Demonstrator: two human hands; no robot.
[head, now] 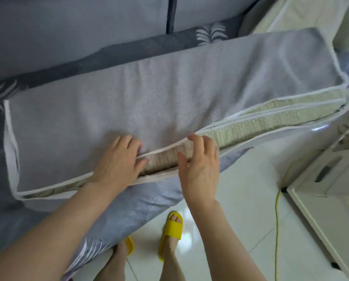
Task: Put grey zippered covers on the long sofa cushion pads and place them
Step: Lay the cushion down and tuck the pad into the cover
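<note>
Surface: a sofa (68, 37) draped in grey leaf-print fabric carries the grey cover (169, 88), which lies lengthwise across the seat. The woven beige pad (250, 126) sits inside the cover and shows through the open zipper slit along the cover's near side. Below the cover is a white tiled floor (240, 189). A yellow-green cable (277, 220) and a white cabinet (321, 189) lie to the cover's right.

Left hand (117, 161): it rests on top of the cover with its fingers (138, 159) bent and their tips at the slit's upper white edge (163, 148). Whether they pinch that edge cannot be told.

Right hand (202, 167): its fingers (193, 142) are spread apart. The forefinger touches the upper edge and the thumb is beside the exposed pad.

Clearance: the slit gapes widest right of the hands. The cover's near side overhangs the seat front above two yellow slippers (172, 228).
</note>
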